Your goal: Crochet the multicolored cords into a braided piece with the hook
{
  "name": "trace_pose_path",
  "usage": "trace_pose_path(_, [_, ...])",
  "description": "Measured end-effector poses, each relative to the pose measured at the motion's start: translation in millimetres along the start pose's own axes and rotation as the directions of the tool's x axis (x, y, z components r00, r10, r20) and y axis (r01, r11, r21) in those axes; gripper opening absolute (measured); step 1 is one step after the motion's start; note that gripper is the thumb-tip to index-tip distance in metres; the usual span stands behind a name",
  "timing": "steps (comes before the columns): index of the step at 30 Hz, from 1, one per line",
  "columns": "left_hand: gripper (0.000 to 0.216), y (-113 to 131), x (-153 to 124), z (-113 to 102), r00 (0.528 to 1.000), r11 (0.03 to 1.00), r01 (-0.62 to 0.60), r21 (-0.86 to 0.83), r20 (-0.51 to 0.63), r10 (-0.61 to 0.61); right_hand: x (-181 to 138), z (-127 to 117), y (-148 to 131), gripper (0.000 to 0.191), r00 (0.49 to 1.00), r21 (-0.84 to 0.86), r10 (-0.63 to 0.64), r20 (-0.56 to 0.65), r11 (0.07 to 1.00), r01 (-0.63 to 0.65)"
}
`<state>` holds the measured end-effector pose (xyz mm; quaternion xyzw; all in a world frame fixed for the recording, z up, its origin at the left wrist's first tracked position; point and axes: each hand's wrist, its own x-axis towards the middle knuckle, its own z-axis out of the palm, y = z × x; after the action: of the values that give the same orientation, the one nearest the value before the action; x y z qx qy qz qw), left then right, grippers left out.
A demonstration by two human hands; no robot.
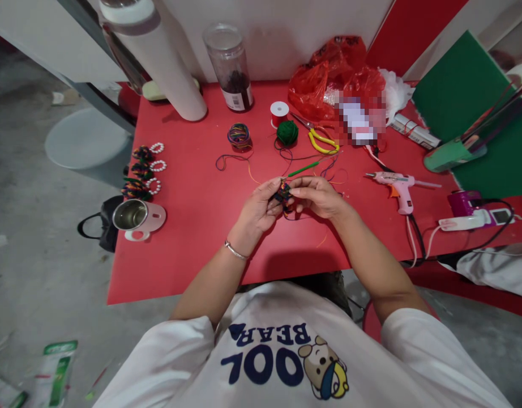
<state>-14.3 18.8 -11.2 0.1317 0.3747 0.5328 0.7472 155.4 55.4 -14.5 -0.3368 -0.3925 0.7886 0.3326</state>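
Both forearms come in from the near edge of the glossy red tabletop [193, 243], elbows wide, wrists angled inward so that the hands meet over its middle.

Left hand [259, 205]: palm turned inward, thumb and forefinger closed on the left side of a small, dark, multicoloured yarn piece [283, 194]; remaining fingers curl beneath. A thin silver bangle [236, 250] circles this wrist.

Right hand [318, 196]: back of hand upward, fingers bent, thumb and fingertips pinched at the piece's right side — little gap between the two hands. The piece sits between the fingertips, over the table.

Slim green crochet hook [303, 169] slants just beyond the fingers, its lower end close to the piece; cannot tell whether any finger grips it. Loose strands of coloured yarn trail around it.

Farther back: a multicoloured yarn ball [239, 136], a dark green yarn ball [287, 134] beside a white-topped red spool [279, 112], and yellow-handled scissors [322, 141]. Right of the right hand, well apart — a pink glue gun [399, 186]. Far left, three dark multicoloured yarn pieces with white bead loops [137, 170] lie in a row behind a pale pink metal-lined mug [154, 216].
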Motion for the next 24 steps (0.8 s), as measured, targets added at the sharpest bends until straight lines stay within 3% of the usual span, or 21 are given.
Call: trace_pose_path(24, [0.027,-0.1,-3.1,3.1,0.999,0.997,-0.032,0.071,0.005,0.031,5.0,-1.1,4.9,0.045,1.0,0.004,-0.021,-0.019,1.0,0.021])
